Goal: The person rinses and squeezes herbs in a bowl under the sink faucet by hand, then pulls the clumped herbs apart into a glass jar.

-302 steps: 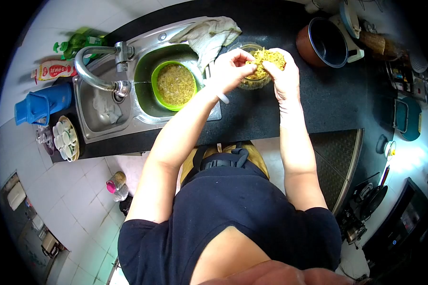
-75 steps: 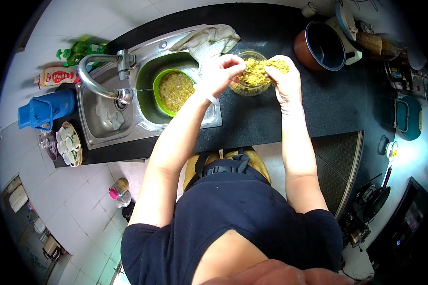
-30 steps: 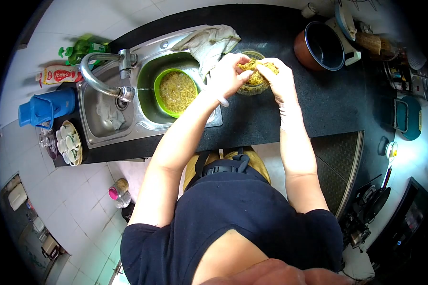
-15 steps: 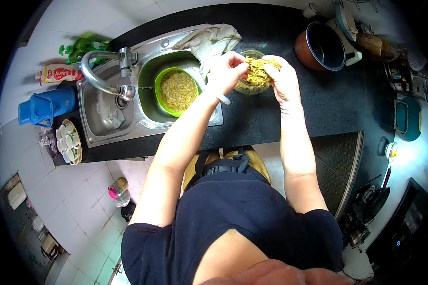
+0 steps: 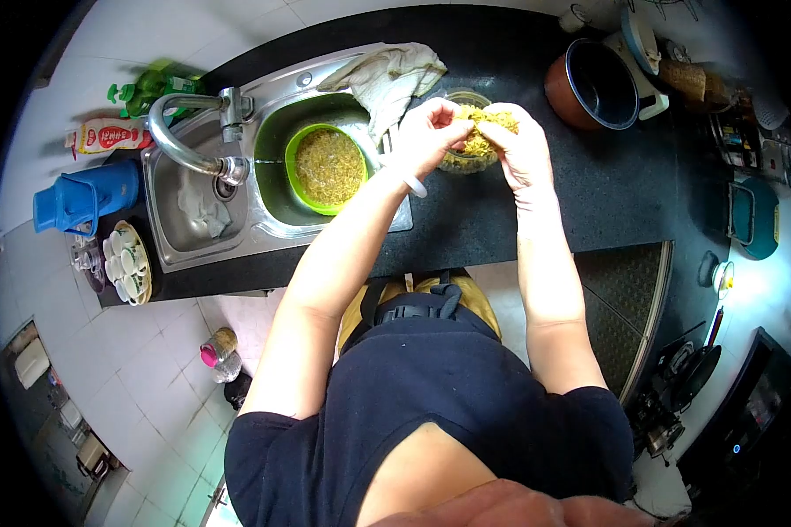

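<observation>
Over a clear glass bowl [image 5: 466, 162], both hands close on one clump of yellow-green shredded vegetable [image 5: 488, 119]. My left hand [image 5: 431, 136] pinches its left side with thumb and fingers, a pale bangle at the wrist. My right hand [image 5: 526, 151] grips the other side, thumb across the front and fingers behind. More of the shreds show in the bowl, partly hidden by the hands. To the left, a green basin [image 5: 294, 180] in the sink holds similar shreds in water.
A steel double sink [image 5: 244, 230] with a curved faucet [image 5: 163, 132] lies left; a rag [image 5: 404, 75] drapes its back edge. A brown pot [image 5: 571, 92] stands back right. A tray of cups [image 5: 125, 263] and a blue jug [image 5: 88, 198] sit at far left.
My left hand has shifted slightly, its fingers and thumb now closer against the clump. The right hand stays nearly in place, still gripping the shreds above the bowl.
</observation>
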### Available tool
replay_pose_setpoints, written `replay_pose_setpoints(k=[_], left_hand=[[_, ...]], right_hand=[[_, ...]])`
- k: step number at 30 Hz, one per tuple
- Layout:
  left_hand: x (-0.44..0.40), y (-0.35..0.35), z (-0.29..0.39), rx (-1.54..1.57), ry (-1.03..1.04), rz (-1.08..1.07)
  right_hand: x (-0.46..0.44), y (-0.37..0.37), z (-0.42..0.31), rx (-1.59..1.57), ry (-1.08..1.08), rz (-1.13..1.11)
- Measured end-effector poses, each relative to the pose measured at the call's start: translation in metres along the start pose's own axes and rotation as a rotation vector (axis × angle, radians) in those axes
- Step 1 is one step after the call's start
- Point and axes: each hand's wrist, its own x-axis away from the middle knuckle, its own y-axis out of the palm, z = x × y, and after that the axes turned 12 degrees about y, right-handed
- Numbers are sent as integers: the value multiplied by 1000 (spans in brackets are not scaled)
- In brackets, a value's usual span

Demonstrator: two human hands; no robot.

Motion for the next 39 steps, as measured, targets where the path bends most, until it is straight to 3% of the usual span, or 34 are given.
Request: replay_pose_setpoints(k=[3, 6, 10, 14, 17, 20, 24, 29, 32, 39], left_hand=[[-2, -5, -3, -44, 15, 12], [-1, -12, 9, -49, 8, 114], [-2, -15, 12, -1, -29, 33], [-1, -5, 2, 188, -1, 1], [0, -10, 0, 73, 5, 47], [-3, -19, 0, 31, 14, 74], [-2, -8, 6, 29, 5, 4], [-4, -6, 1, 63, -3, -45], [-3, -11, 5, 35, -33, -14], [-4, -10, 11, 37, -94, -8]], right_hand=[[-1, -2, 1, 122, -41, 42], [-9, -16, 4, 10, -91, 54], [-2, -9, -6, -16, -27, 1], [-1, -1, 1, 157, -24, 3], [-3, -8, 0, 301, -68, 58], [-4, -12, -2, 197, -76, 125], [-2, -6, -3, 108, -36, 33], [2, -1, -11, 325, -57, 30], [2, -1, -13, 274, -39, 108], [-5, -4, -5, 214, -43, 10]])
